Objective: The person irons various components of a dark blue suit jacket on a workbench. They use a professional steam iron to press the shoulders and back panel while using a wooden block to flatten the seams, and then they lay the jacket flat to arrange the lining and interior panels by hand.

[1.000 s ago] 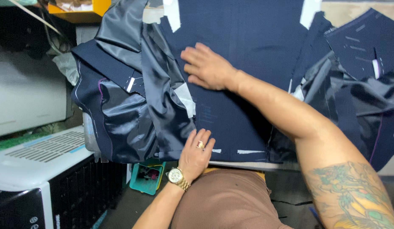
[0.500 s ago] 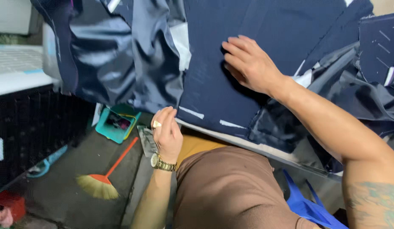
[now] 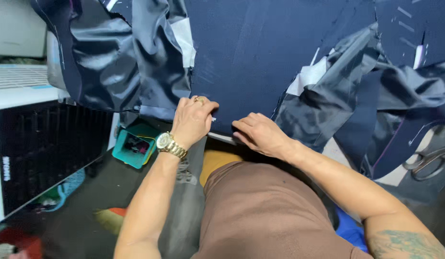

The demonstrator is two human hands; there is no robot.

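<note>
A large navy cloth panel (image 3: 260, 57) with white chalk marks lies flat on the table in front of me. My left hand (image 3: 192, 120), with a gold ring and a gold wristwatch, is closed on the panel's near edge. My right hand (image 3: 260, 134) pinches the same edge just to the right, fingers curled over it. Shiny dark lining pieces (image 3: 121, 62) hang off the table to the left of the panel, and more lining (image 3: 328, 105) is bunched to its right.
Scissors (image 3: 426, 160) lie at the right on the table. A teal tray (image 3: 132, 148) sits on the floor below the table edge. A white and black machine (image 3: 26, 124) stands at the left. More navy pieces (image 3: 414, 38) lie top right.
My right hand has come down from the middle of the panel to its near edge. My left hand now grips that edge beside it. The view has shifted closer.
</note>
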